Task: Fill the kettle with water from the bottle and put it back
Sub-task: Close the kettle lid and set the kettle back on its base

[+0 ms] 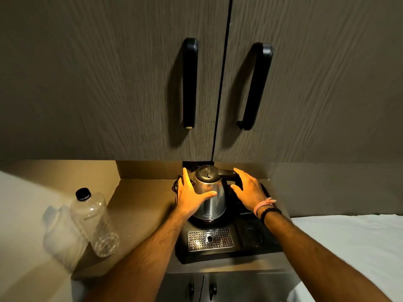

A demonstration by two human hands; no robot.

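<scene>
Silver steel kettle (212, 197) with black lid and handle, on a black tray (229, 253) bearing a perforated, dotted metal grille (210, 239). Clear bottle (93, 223), black cap. Grey wood-grain cabinet doors (109, 79) with black handles (189, 83); pink and black-beaded wristbands (265, 209).

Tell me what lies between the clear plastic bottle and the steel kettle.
In the head view, only bare tan countertop and the left hand on the kettle; the bottle stands apart.

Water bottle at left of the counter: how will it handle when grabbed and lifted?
The water bottle is clear thin-looking plastic, so it probably flexes under a firm grip. It looks nearly empty, so likely light. It is tall and narrow with its cap on: probably easy to tip if nudged, and apt to roll once down.
</scene>
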